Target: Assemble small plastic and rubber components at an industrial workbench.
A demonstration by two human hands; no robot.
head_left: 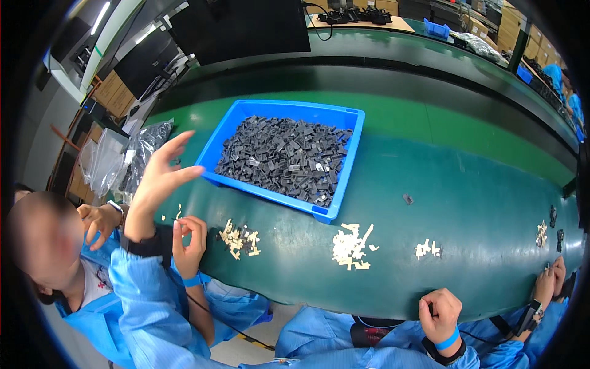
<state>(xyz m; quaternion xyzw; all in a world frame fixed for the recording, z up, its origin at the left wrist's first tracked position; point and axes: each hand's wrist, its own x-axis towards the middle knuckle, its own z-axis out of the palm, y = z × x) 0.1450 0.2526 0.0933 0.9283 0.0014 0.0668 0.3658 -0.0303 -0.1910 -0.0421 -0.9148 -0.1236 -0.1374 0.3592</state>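
Note:
My left hand (157,184) is raised at the left of the blue bin (350,166), fingers spread and nothing visible in them. The bin holds a heap of small black plastic parts (283,154). My right hand (441,315), with a blue wristband, rests at the table's near edge, its fingers curled closed; what they hold, if anything, is hidden. Between my hands lies a pile of small cream-coloured strips (350,247). A smaller pile of such strips (428,248) is beyond my right hand. One loose black part (408,199) lies right of the bin.
A co-worker's hand (189,245) is at the left, by a mixed pile of strips and black parts (238,238). Another co-worker's hands (548,280) are at the far right. Plastic bags (144,154) lie left of the bin, and a dark monitor (239,31) stands behind.

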